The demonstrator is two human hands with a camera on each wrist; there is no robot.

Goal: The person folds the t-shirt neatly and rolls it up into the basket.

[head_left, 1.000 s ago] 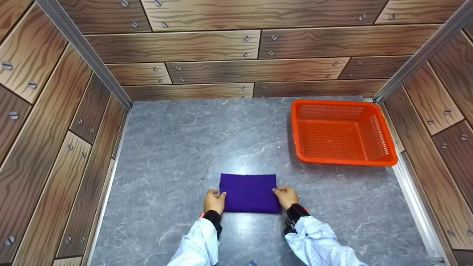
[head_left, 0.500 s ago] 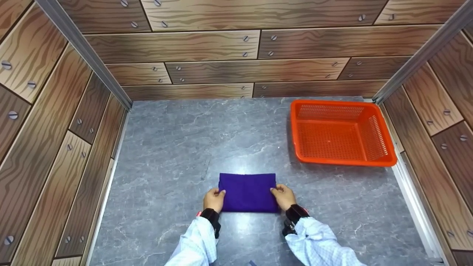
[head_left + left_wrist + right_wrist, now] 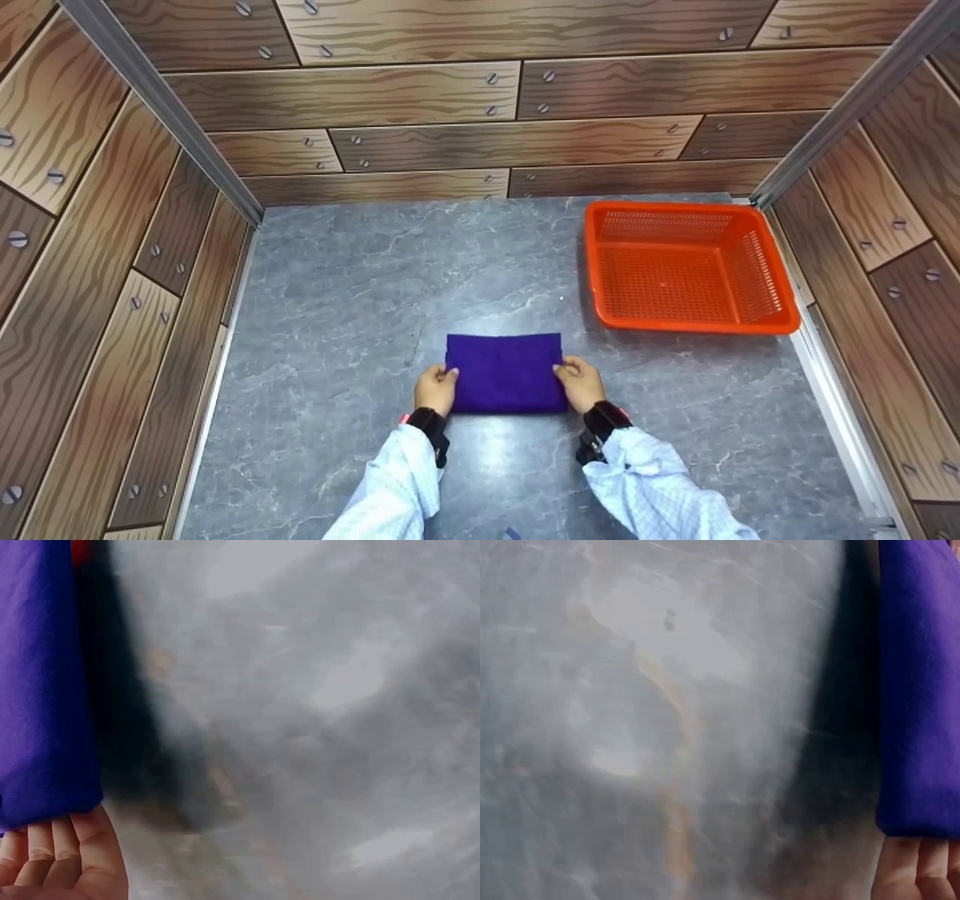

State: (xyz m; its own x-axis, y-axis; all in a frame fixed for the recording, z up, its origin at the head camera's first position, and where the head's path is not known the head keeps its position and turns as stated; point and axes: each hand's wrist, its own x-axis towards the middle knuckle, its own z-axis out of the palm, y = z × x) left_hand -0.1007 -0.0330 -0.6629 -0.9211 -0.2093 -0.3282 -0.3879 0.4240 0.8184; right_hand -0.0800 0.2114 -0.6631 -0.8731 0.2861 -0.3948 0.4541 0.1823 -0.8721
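A purple cloth [image 3: 506, 375], folded into a neat rectangle, is held level between my two hands. My left hand [image 3: 435, 390] pinches its left edge, thumb on top and fingers underneath. On the opposite edge my right hand [image 3: 581, 384] grips in the same way. In the left wrist view the fingers [image 3: 52, 847] pass under the cloth [image 3: 41, 690]. The right wrist view likewise has fingers [image 3: 919, 870] beneath the cloth [image 3: 922, 690]. A dark shadow lies on the surface beside the cloth in both wrist views.
An orange plastic basket [image 3: 690, 328] with perforated walls stands at the back right, nothing in it. The grey marbled surface [image 3: 337, 300] is bounded by wood-patterned panels [image 3: 420, 142] at the back and both sides. A small dark strip [image 3: 512, 533] lies at the front edge.
Both hands have moved slightly forward, away from the body, with the purple cloth between them. The head view has shifted a little. The basket stays in place.
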